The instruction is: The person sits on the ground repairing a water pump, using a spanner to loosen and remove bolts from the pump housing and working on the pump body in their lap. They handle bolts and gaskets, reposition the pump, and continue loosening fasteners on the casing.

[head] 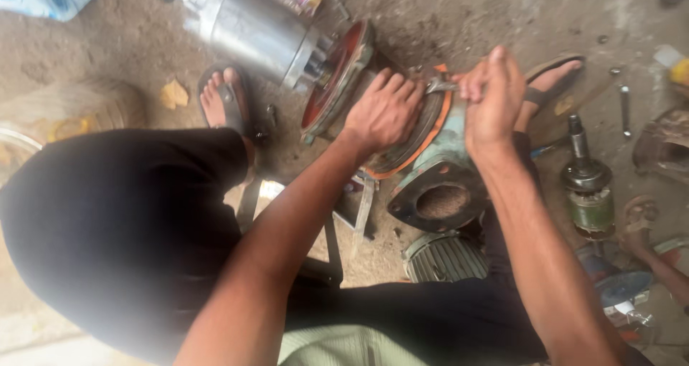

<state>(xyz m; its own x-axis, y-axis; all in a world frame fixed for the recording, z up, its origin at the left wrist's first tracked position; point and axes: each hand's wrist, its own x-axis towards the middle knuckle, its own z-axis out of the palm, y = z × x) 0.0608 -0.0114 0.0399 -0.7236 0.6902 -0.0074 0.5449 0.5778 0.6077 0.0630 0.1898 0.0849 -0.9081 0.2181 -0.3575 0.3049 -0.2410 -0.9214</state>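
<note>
A teal pump housing (439,166) with an orange gasket rim and a round flange opening (439,201) lies on the dirt floor between my feet. My left hand (384,111) presses flat on the housing's dark round face. My right hand (491,97) is closed around a metal wrench (439,87) whose jaw end sits at the top edge of the housing. A red-faced end plate (336,79) leans just left of my left hand.
A large silver cylindrical motor body (247,25) lies at the top. A shaft part with a green base (587,186) stands at right, near a loose wrench (624,108). A finned grey part (445,257) sits below the housing. Another person's foot (639,219) shows at far right.
</note>
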